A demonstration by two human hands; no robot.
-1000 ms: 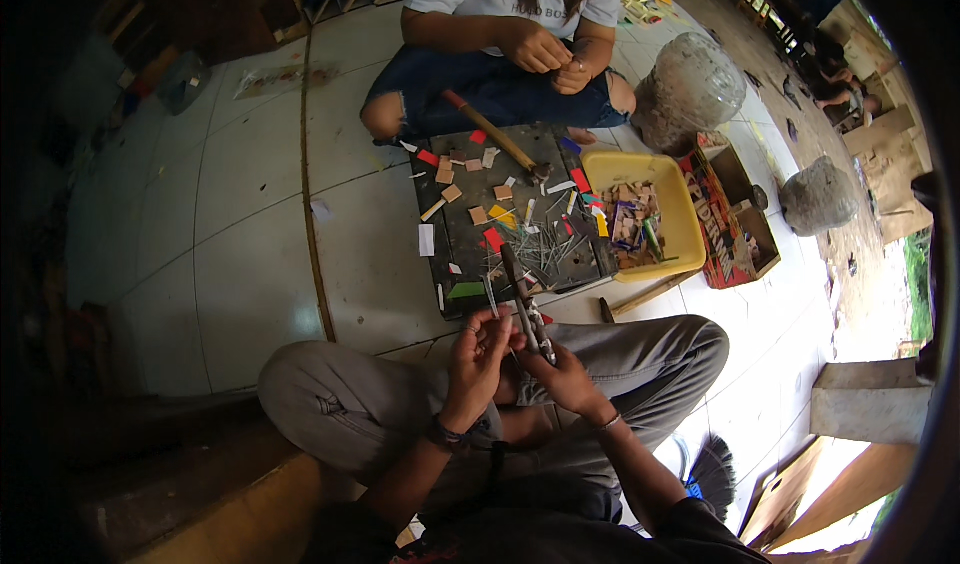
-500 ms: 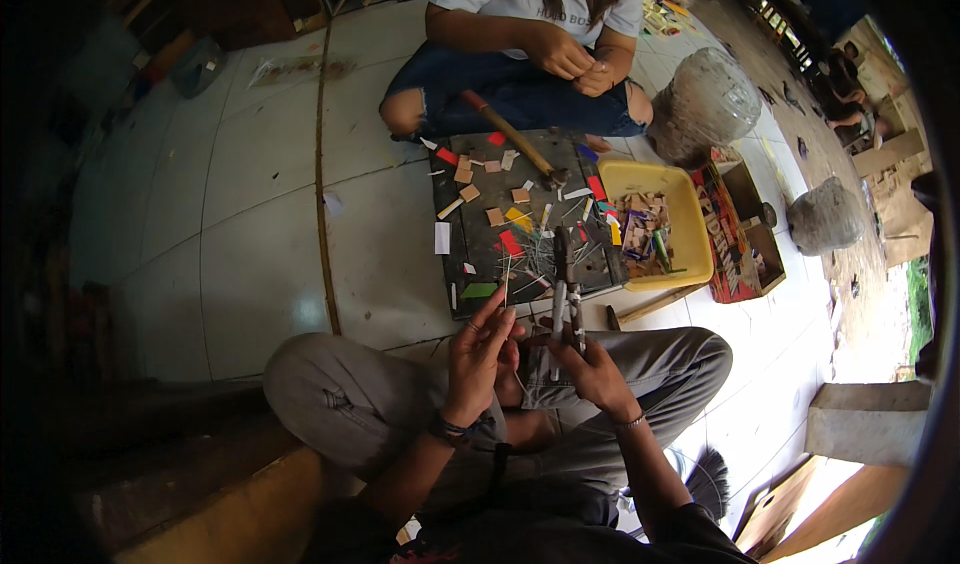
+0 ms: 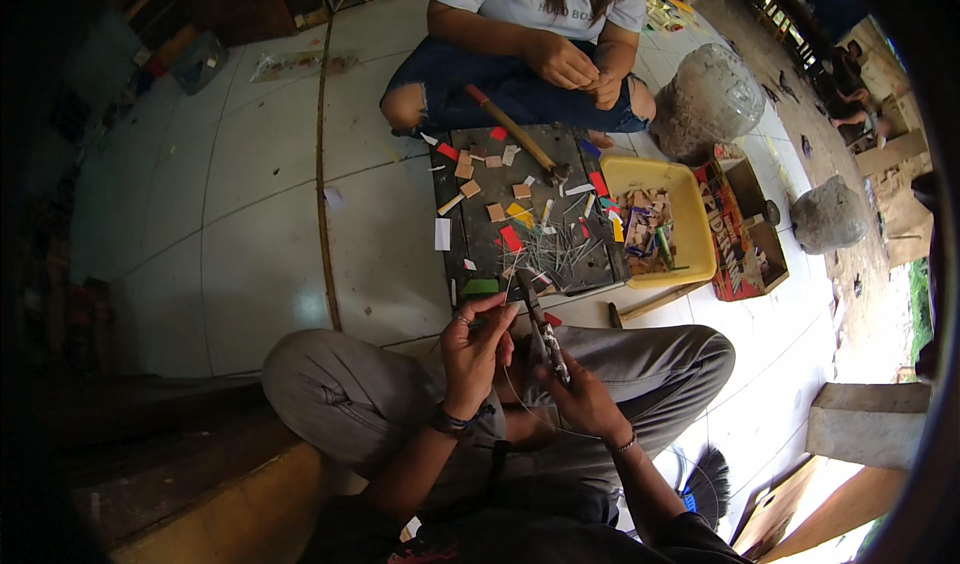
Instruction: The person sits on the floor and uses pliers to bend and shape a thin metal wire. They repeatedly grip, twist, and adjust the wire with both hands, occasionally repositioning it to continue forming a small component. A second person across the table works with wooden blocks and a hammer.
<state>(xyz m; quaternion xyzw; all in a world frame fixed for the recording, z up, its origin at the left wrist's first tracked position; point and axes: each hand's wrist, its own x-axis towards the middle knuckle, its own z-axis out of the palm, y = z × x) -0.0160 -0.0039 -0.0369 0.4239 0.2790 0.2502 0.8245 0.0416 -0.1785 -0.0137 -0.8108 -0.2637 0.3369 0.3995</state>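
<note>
My left hand [image 3: 473, 352] pinches a thin wire [image 3: 528, 412] between thumb and fingers above my lap. The wire curves down and across toward my right wrist. My right hand [image 3: 585, 400] is closed round the handles of dark pliers [image 3: 540, 326]. Their jaws lie right beside my left fingertips; whether they touch the wire is too small to tell. Just beyond, a low dark board [image 3: 476, 236] carries a heap of cut wires [image 3: 552, 256], small wooden squares [image 3: 495, 215] and red, yellow, green and white pieces. A wooden-handled hammer [image 3: 520, 136] lies across its far side.
To the board's right stand a yellow tub [image 3: 705, 254] of wooden bits and a printed box [image 3: 735, 239]. Another hammer [image 3: 660, 304] rests on the tiles. Facing me, a seated person's hands [image 3: 578, 72] are together. Lumpy plastic-wrapped bundles [image 3: 705, 104] stand farther right.
The pliers have tilted left, bringing their jaws to my left fingertips. The wire that stood upright from my left hand now shows as a loop hanging below it.
</note>
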